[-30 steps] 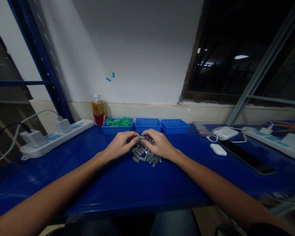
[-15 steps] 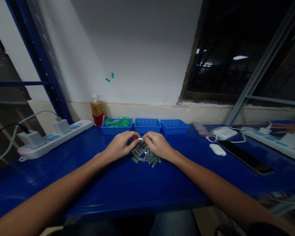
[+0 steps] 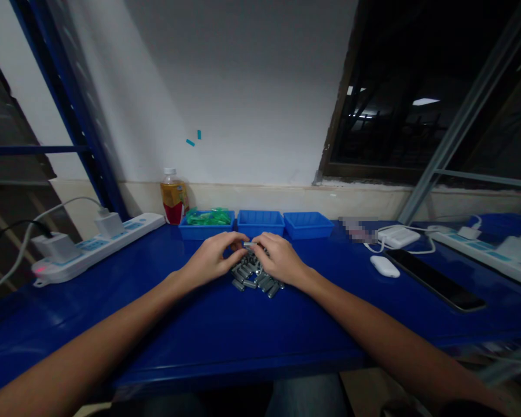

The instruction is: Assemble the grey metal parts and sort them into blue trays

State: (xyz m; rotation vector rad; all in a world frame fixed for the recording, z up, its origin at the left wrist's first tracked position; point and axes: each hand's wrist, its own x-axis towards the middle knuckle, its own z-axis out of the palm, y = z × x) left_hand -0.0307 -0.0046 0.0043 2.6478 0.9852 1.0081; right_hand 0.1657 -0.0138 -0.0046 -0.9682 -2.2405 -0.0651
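Between my two hands, just above a pile, is a small silvery metal cylinder [image 3: 249, 244]. My left hand [image 3: 215, 255] pinches its left end with thumb and fingertips. At the other end, the thumb and fingers of my right hand [image 3: 280, 258] are closed on it. Below and between the hands, a heap of similar small metal cylinders [image 3: 247, 281] lies loose on the blue table [image 3: 226, 336]. My right hand hides part of the heap.
Behind the hands stand a blue tray [image 3: 206, 233] of green plastic pieces [image 3: 208, 216] and two more blue trays [image 3: 260, 223] [image 3: 308, 226]. A drink bottle [image 3: 173, 197] is beside them. Power strips [image 3: 95, 249] [image 3: 490, 252] flank the table; a phone [image 3: 436, 279] and white earbud case [image 3: 384, 266] lie right.
My hands stay almost in place; the held cylinder, a bright white patch before, now looks grey and metallic. Another person's hand at the far right has left the view.
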